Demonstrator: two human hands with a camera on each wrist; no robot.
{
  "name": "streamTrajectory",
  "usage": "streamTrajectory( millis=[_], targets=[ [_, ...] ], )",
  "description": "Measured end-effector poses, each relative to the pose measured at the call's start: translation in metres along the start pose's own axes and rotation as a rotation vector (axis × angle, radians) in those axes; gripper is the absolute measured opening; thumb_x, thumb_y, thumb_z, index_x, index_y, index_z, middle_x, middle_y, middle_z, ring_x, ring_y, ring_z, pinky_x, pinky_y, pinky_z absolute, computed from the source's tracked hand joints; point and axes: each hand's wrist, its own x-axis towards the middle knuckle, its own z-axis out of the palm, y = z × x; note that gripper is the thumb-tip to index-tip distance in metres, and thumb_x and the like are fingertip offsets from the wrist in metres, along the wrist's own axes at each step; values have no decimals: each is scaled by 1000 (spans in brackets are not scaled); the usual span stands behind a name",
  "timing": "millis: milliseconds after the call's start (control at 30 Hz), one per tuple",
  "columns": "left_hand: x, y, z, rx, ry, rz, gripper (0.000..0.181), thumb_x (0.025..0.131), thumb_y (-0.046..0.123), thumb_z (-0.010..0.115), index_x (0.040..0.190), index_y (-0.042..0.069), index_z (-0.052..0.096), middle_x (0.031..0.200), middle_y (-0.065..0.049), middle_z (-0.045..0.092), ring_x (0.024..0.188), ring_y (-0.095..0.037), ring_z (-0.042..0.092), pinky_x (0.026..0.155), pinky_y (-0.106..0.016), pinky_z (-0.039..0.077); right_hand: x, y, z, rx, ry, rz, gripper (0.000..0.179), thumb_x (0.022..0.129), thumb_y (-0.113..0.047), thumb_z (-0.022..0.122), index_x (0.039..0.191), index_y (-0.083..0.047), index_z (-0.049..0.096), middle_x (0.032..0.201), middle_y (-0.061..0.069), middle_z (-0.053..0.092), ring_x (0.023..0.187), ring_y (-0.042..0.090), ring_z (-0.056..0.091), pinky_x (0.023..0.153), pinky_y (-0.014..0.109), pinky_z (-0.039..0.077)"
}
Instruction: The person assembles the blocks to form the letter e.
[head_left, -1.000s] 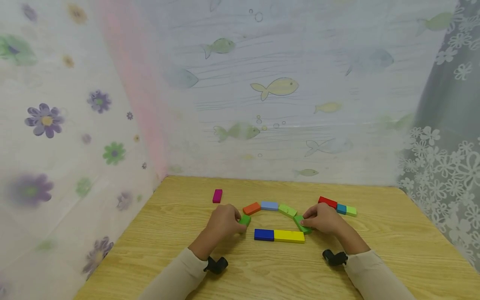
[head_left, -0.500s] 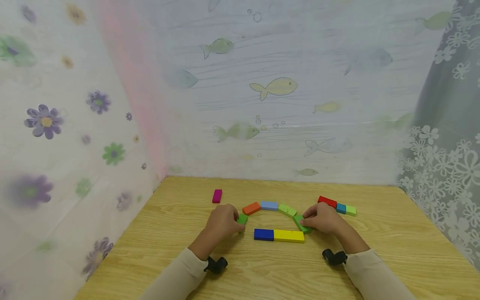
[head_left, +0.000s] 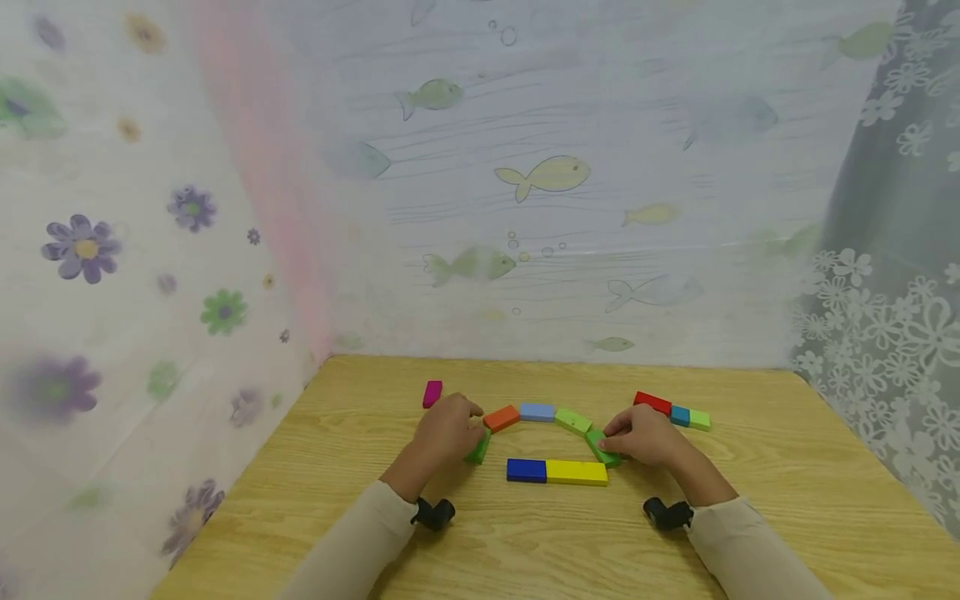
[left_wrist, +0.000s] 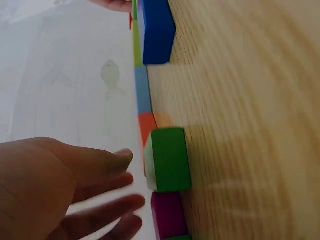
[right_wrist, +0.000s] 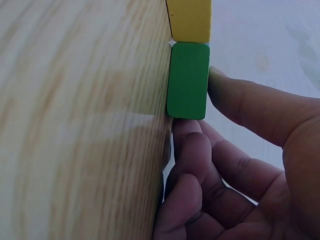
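Note:
My left hand (head_left: 446, 431) hovers beside a green block (head_left: 478, 447) at the left end of a curved row. In the left wrist view its loosely bent fingers are clear of that green block (left_wrist: 171, 160). My right hand (head_left: 649, 436) holds another green block (head_left: 602, 448) at the row's right end. The right wrist view shows the thumb on this green block's (right_wrist: 188, 80) upper edge and the fingers curled at its side. Between them lie an orange block (head_left: 501, 418), a light blue block (head_left: 537, 412) and a lime green block (head_left: 573, 422).
Inside the curve, a dark blue block (head_left: 527, 471) and a yellow block (head_left: 576, 472) lie end to end. A magenta block (head_left: 432, 393) is at the back left. Red (head_left: 652, 403), teal (head_left: 680, 416) and lime (head_left: 699, 420) blocks line up at the back right of the wooden table (head_left: 540, 550).
The left green block has shifted slightly left and toward the body. My left hand has let go of it and risen a little. The right hand has stayed in place.

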Motion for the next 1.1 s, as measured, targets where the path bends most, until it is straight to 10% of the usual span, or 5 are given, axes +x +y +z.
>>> streamTrajectory(
  millis=[133,1100],
  targets=[
    [11,-5,2,-23,-51,55,28,98,23,71,125,16,77,127,-5,74,120,-32,65,91,-46,51,-1,-2,0,-3,2,8,32,88,-25,83,108,-1,76,102,6,73,82,18,61,69,32,54],
    [4,-8,5,-47,-13,63,15,94,28,78,106,21,82,102,6,77,90,-13,66,85,-44,39,-2,-3,0,10,-9,-3,31,89,-22,82,109,1,76,99,7,73,79,17,63,69,32,55]
  ],
)
